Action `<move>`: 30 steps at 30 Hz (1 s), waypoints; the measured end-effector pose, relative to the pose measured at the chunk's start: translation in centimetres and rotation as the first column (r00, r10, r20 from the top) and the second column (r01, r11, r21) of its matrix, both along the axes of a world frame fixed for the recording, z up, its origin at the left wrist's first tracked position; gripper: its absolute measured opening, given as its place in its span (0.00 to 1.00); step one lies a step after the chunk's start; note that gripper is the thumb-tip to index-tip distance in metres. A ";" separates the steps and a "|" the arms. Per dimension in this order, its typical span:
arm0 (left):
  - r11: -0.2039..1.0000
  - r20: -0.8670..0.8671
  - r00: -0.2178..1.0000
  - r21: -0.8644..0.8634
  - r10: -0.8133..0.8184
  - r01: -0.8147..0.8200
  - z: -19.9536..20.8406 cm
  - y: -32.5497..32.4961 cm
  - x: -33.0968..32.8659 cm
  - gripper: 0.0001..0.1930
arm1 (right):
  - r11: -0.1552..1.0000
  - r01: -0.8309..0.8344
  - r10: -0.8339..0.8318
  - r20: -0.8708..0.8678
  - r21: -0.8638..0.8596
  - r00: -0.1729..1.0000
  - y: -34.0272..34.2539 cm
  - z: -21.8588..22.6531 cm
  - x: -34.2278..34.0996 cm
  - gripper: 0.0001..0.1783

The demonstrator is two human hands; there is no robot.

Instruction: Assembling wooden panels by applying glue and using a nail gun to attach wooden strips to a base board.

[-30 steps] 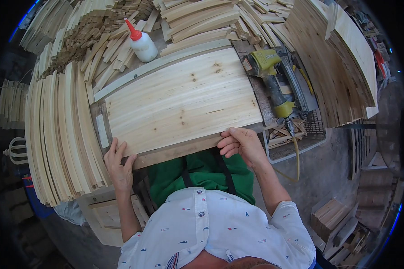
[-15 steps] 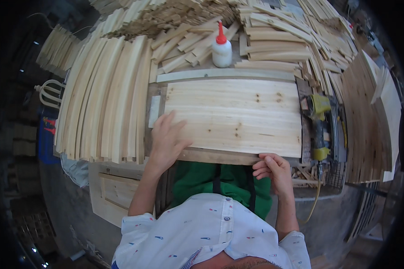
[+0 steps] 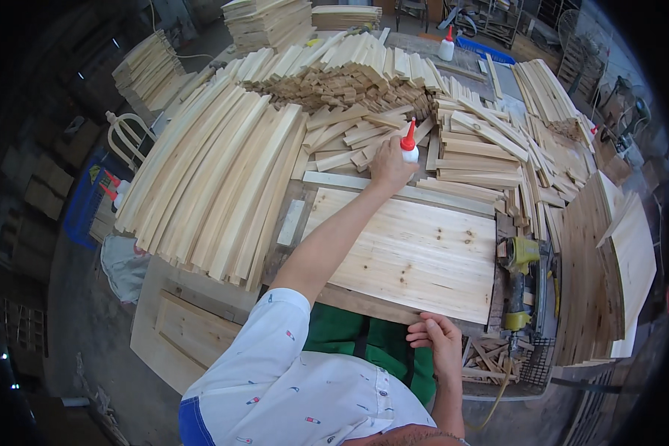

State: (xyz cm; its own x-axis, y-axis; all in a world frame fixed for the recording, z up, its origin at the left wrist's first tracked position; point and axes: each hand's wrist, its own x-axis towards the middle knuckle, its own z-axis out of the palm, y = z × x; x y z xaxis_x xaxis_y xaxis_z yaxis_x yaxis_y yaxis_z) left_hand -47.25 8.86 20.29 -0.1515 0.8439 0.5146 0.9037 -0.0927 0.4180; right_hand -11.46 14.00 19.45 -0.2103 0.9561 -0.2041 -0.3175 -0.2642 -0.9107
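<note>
Left hand [image 3: 391,165] now at bottle [image 3: 409,154]; right hand [image 3: 441,340] still by board [image 3: 424,249].

Hands, two: left hand [image 3: 392,167], right hand [image 3: 440,342]. Red-capped bottle [image 3: 410,154] beside the former, one; far red-nozzled bottle [image 3: 446,50], one. Broad flat panel [image 3: 409,249], one. Yellow-green nail gun [image 3: 520,286], one. Grey offcut crate [image 3: 540,366], one. White sack [image 3: 122,267], one. Wooden strips, numerous, too crowded to count.
</note>
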 end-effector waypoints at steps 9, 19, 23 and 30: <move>0.974 0.107 0.991 -0.204 -0.077 0.098 -2.7 -0.5 0.4 0.22 | 0.987 0.034 -0.032 0.016 -0.158 0.999 -5.6 -3.7 1.4 0.20; 0.826 0.120 0.842 -0.164 -0.525 0.539 -6.0 3.8 8.3 0.28 | 0.932 0.230 -0.176 0.205 -0.280 0.963 -15.0 -5.5 2.0 0.15; 0.824 0.385 0.756 0.025 -0.530 0.566 -8.6 12.7 16.8 0.35 | 0.932 0.203 -0.138 0.222 -0.300 0.965 -17.3 -5.9 0.7 0.16; 0.799 0.495 0.812 -0.329 -0.308 0.503 -16.3 14.6 27.1 0.37 | 0.848 0.374 -0.267 0.305 -0.376 0.914 -24.5 -5.9 0.2 0.14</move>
State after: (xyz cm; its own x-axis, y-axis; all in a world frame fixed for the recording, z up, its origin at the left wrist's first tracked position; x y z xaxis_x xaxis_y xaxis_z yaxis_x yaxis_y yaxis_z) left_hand -20.18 23.44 4.00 0.1500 0.9868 0.0612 0.5645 -0.1363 0.8141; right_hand -11.29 -10.54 13.52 0.1972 0.7733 -0.6026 -0.2447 -0.5564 -0.7940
